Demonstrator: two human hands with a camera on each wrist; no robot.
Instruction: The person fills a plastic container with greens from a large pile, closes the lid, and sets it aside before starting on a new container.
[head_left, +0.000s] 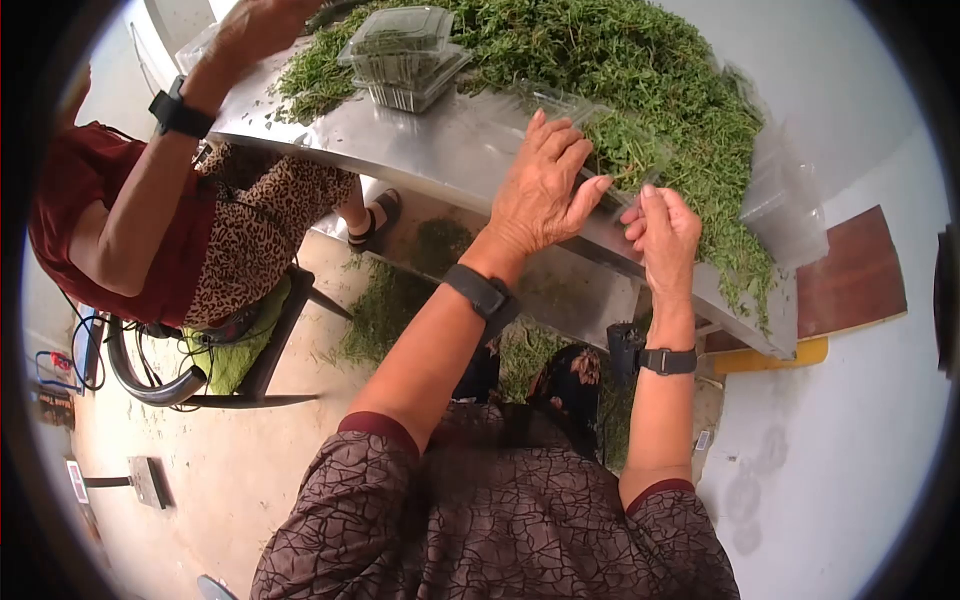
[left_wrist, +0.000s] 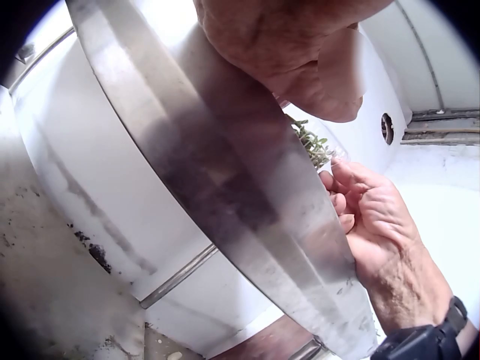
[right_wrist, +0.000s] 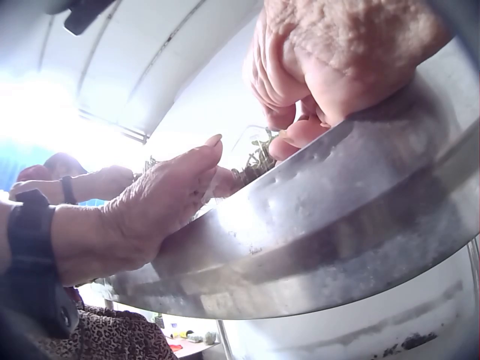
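A clear plastic container point(head_left: 632, 150) with green sprigs in it lies at the near edge of the metal table point(head_left: 430, 140). Over its left side is my left hand point(head_left: 545, 185), fingers extended and thumb apart; the head view does not show it gripping anything. My right hand point(head_left: 665, 235) pinches the container's near right corner between thumb and curled fingers. In the left wrist view, the right hand point(left_wrist: 386, 240) is beside a few green leaves point(left_wrist: 311, 142). The table edge hides most of the container in both wrist views.
A large heap of greens point(head_left: 620, 60) covers the table's back and right. Stacked clear boxes point(head_left: 405, 60) stand to the left, more clear plastic point(head_left: 785, 205) at the right end. Another person point(head_left: 130, 220) sits at the left, an arm over the table.
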